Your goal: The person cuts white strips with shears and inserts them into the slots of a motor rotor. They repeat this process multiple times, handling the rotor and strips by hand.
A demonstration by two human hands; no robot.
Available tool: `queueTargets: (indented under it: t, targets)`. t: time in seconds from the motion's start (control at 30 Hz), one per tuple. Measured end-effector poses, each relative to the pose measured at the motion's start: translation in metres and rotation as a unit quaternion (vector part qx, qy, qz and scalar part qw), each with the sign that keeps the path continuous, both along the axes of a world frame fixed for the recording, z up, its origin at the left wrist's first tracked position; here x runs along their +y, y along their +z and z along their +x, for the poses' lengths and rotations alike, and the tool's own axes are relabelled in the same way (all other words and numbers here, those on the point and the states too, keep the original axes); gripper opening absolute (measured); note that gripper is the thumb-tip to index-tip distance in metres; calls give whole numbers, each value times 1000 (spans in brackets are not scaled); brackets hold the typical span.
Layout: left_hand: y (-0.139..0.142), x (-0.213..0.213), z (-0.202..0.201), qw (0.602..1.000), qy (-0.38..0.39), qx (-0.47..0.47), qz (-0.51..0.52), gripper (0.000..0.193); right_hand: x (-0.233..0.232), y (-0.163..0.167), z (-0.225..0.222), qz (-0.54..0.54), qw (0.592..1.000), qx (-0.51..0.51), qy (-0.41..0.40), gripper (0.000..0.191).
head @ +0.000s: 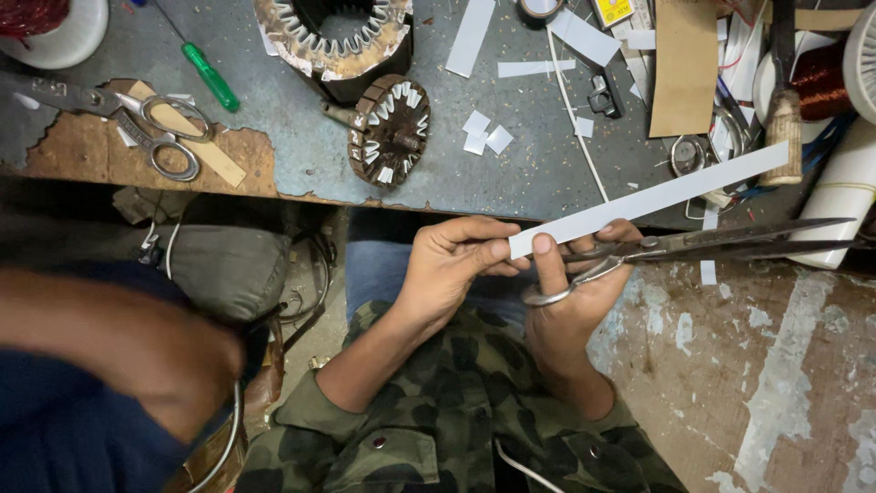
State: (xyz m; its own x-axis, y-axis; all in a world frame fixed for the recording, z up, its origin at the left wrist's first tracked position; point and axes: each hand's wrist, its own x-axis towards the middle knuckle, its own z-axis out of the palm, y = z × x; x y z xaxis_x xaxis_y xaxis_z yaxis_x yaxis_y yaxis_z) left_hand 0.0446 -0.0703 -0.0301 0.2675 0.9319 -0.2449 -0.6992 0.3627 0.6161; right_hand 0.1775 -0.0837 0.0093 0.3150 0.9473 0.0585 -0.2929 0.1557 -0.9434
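The left hand [452,265] had its grip closed on the near end of a long white paper strip [648,198], thumb and fingers pinching it just where it met the right hand. The right hand [570,292] held a pair of large scissors [703,245], its fingers through the handle loops and its index finger raised against the strip's end; the long blades ran out to the right, only narrowly parted, just below the strip. The strip slanted up and to the right from the two hands, over the near edge of the bench [301,151]. Both forearms came out of camouflage-patterned sleeves [438,411] low in the view. On the bench beyond the hands lay a small wound motor core [391,131] with white slot liners, and farther off stood a larger stator [333,36]. Small white paper squares [486,133] lay to the right of the core, with other white offcuts scattered at the far side. To the left on the bench were a smaller pair of scissors [160,132] and a green-handled screwdriver [210,77]. At the near left, another person's arm [119,338] showed blurred over a dark blue garment.
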Motion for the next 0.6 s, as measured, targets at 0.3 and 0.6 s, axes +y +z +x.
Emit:
queueTargets:
  t: [0.3,0.6]
  targets:
    - [4,2,0,1000,-11,7,-12,24,-1,-7,-5,-8,999,24,-25,51]
    - [13,5,7,995,40,90,-2,44,2,-40,-3,49,999,-10,-12,47]
